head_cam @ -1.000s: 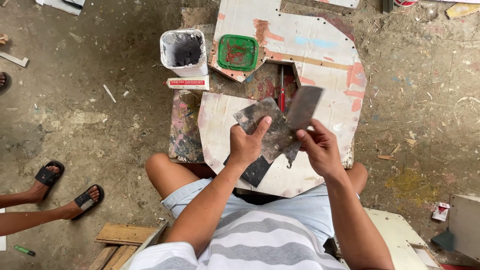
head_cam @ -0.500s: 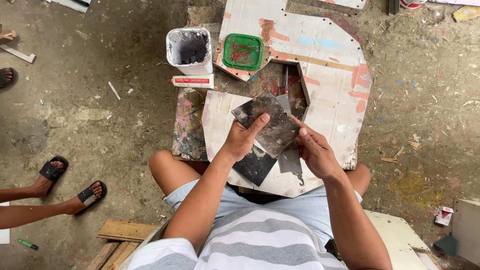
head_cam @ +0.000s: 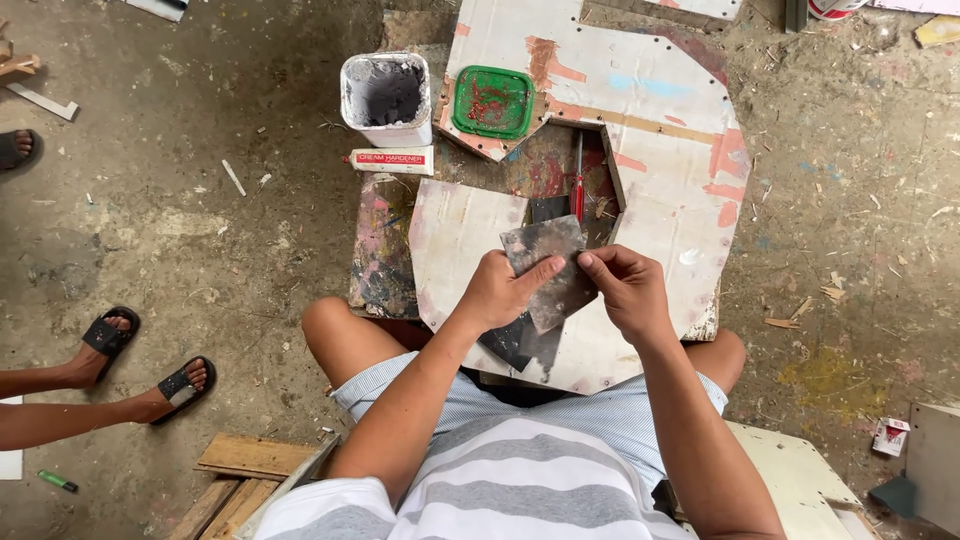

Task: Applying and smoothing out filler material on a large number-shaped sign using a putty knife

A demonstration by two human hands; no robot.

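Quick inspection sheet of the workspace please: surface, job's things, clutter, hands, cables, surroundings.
Surface: paint-stained white board lying on a dusty concrete floor.
Job's things: grey smeared flat scraper blades, held over the board.
Clutter: white tub with grey paste, green lid, small tube, red-handled tool, wood scraps.
Hands: left hand and right hand both pinch the blades with the fingers.
Cables: nothing seen.
Surroundings: another person's sandalled feet at the left; debris on the floor.
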